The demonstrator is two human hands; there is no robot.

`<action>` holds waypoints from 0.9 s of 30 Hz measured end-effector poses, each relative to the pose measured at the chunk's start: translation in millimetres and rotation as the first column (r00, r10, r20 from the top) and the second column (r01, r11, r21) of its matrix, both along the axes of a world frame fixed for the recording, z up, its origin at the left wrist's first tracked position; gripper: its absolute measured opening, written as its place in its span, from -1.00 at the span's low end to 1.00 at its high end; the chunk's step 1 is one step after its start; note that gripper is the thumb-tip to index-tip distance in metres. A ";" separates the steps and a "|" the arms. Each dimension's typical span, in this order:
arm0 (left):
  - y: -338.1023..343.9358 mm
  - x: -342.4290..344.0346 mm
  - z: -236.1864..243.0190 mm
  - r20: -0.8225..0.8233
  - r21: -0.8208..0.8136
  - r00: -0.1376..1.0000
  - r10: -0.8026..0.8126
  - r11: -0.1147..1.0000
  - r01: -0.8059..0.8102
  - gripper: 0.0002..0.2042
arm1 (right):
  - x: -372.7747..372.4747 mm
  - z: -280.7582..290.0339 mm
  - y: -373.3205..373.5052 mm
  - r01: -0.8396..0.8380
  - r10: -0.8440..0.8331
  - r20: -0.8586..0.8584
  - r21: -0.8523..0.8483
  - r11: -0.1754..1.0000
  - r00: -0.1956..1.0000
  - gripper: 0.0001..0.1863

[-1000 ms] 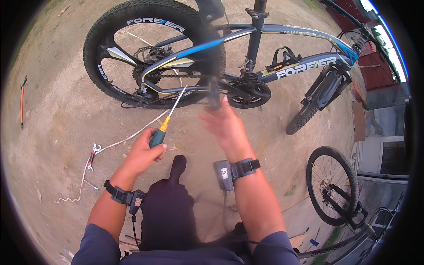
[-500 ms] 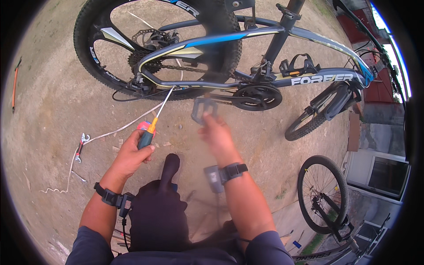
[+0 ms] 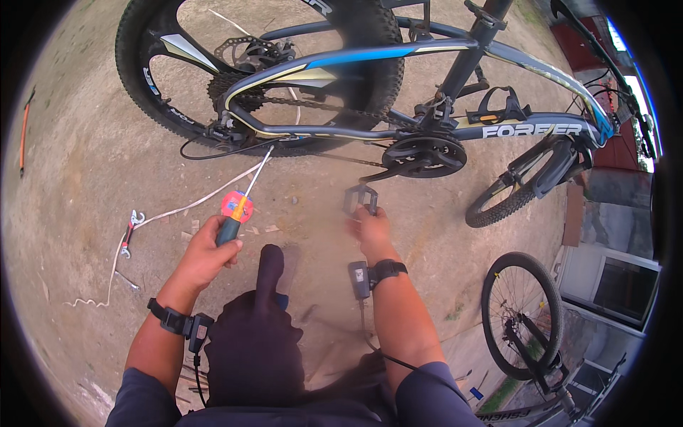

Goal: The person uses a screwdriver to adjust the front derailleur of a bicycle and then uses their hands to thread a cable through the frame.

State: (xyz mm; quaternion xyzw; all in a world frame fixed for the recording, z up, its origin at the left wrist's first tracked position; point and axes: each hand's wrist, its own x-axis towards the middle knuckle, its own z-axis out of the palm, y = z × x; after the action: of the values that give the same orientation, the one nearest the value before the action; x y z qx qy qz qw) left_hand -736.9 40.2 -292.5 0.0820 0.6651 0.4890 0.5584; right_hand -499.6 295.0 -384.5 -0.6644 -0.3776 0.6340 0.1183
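Observation:
My left hand point(image 3: 205, 257) is closed round the handle of a yellow and dark green screwdriver point(image 3: 231, 228). Its shaft points up toward the bottom of the bicycle's rear tyre. My right hand point(image 3: 372, 229) grips the black bicycle pedal point(image 3: 361, 200), which sits at the end of the crank arm point(image 3: 377, 176). Beyond it are the dark chainring point(image 3: 425, 156) and the chain point(image 3: 320, 108), which runs back to the rear sprockets point(image 3: 226, 92). The bicycle frame point(image 3: 356, 57) is grey with blue and pale yellow parts.
On the ground at left lie a red-handled wrench point(image 3: 130, 233), a pale cord point(image 3: 192, 205) and an orange rod point(image 3: 25, 135). A round pink item point(image 3: 234, 199) lies behind the screwdriver. Another bicycle's wheel point(image 3: 521, 313) stands at right, near a grey wall.
My right hand has swung the pedal and crank to the right and slightly down. The screwdriver, still in my left hand, has shifted a little left, its tip now lower.

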 end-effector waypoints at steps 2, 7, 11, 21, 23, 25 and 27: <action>-3.2 0.1 -2.1 0.009 0.003 1.000 0.010 1.000 -0.010 -0.53 | 11.3 -0.8 4.8 0.044 -0.044 0.014 -0.014 0.999 0.999 -0.60; -8.7 2.1 -3.1 0.015 0.003 1.000 0.021 1.000 -0.021 -0.52 | 26.6 3.0 7.3 0.101 -0.101 0.012 -0.045 0.994 0.995 -0.56; -6.9 6.5 3.5 -0.002 -0.003 1.000 0.013 1.000 -0.013 -0.55 | 35.8 9.9 3.0 0.071 -0.071 0.000 -0.072 0.995 0.997 -0.50; -19.1 29.3 47.4 -0.033 0.092 0.999 -0.035 0.995 0.038 -0.51 | 103.2 74.4 -31.1 -0.021 0.021 0.007 0.014 1.000 1.000 -0.35; -23.2 37.3 66.6 -0.072 0.126 0.996 -0.056 0.990 0.065 -0.53 | 126.5 102.1 -42.3 -0.005 0.004 0.014 0.036 0.999 1.000 -0.37; -20.7 49.3 92.8 -0.137 0.150 0.986 -0.093 0.982 0.113 -0.55 | 158.0 131.5 -55.0 0.014 -0.015 0.015 0.073 0.997 1.000 -0.39; -16.8 62.0 122.5 -0.217 0.218 0.961 -0.169 0.952 0.217 -0.57 | 199.3 163.5 -68.5 0.035 -0.036 0.008 0.129 0.991 0.999 -0.42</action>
State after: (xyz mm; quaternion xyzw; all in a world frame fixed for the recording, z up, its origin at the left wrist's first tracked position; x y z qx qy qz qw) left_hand -674.9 23.4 -170.0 0.2614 0.6414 0.4983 0.5215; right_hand -300.3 226.5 -221.0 -0.6652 -0.4064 0.6027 0.1704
